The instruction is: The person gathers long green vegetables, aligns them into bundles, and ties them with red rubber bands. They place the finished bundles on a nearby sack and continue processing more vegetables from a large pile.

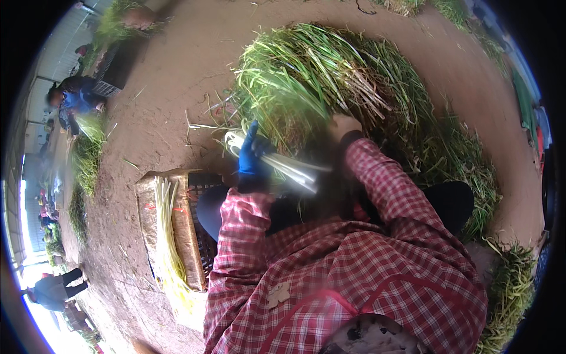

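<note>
My left hand, in a blue glove, is closed around a small bunch of pale stalks, whose white ends point to the right. My right hand, bare below a red checked sleeve, is at the near edge of a large heap of long green leafy stalks; the area is blurred, and whether its fingers grip any stalks cannot be told. On the left, a bundle of pale yellow stalks with red ties lies on a brown covered crate.
Another leafy pile lies at the lower right. Further green piles line the left side. A person in blue sits near a black crate at the upper left. Another person stands at the lower left.
</note>
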Available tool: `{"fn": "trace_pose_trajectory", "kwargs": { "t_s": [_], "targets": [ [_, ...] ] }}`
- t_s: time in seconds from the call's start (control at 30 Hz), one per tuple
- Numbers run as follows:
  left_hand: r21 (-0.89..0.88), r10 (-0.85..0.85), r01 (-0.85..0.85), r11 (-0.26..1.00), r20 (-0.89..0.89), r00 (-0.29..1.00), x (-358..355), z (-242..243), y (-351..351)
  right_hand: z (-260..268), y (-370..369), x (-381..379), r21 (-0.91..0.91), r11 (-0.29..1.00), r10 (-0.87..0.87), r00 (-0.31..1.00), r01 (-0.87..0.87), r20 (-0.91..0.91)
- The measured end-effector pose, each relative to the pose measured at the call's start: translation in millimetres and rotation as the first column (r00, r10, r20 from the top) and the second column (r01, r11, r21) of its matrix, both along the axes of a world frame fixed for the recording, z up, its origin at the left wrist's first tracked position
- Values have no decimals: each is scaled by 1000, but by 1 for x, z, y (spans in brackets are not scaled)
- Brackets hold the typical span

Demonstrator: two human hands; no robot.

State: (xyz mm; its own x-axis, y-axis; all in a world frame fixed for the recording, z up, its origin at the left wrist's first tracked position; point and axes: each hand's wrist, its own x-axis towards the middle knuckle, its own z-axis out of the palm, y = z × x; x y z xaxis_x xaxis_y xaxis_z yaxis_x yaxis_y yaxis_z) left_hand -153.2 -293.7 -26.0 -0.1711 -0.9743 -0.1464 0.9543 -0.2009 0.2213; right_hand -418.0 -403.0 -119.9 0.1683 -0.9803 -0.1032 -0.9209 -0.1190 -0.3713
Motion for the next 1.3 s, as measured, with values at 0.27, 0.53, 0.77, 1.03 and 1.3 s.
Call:
{"fn": "trace_pose_trajectory", "kwargs": {
  "t_s": [0.27, 0.53, 0.77, 1.03, 1.3],
  "targets": [
    [32, 201, -212, 977, 208, 957, -5, -13, -3, 98, -18, -11, -524, 851, 238, 915, -34, 327],
    [185, 224, -319, 930, 403, 887, -28, -5, 5, 51, 4, -22, 85, 988, -133, 425, 130, 895],
    [268, -90, -94, 959, 601, 794, -75, -47, -31, 21, 60, -16, 509, 740, -532, 80, -439, 843],
    [394, -193, -216, 893, 770, 608, -85, -52, -45, 16, 55, -5, 474, 776, -189, 564, -415, 804],
    [379, -75, -330, 864, 747, 661, -58, -37, -71, 2, 39, -10, 430, 897, -443, 205, 104, 873]
  ]
}}
